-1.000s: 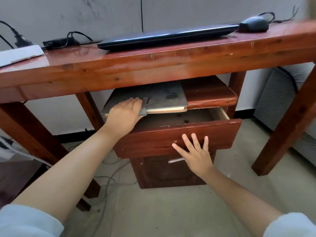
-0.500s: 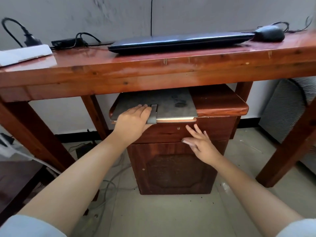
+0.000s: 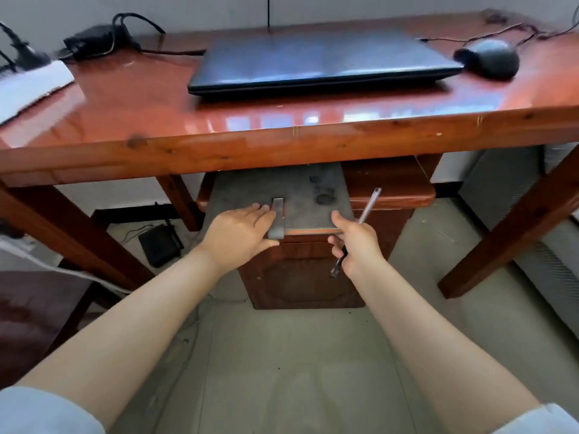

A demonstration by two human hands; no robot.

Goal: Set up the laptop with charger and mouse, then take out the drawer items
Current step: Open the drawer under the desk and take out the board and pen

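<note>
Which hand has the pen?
The right hand grips the pen, which sticks up past the notebook. The left hand lies flat on the notebook's near edge.

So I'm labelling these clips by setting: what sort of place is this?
Probably a home or small office workspace: a wooden desk with a closed laptop and mouse, over a small drawer cabinet.

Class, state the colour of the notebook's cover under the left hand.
Grey, with dark smudges; the notebook shows best in the head view.

We see a shiny red-brown bench (image 3: 125, 120), a dark blue-black laptop (image 3: 319, 62), a black mouse (image 3: 490, 57), a grey notebook (image 3: 300, 195) with dark spots, and a silver pen (image 3: 368, 206).
</note>
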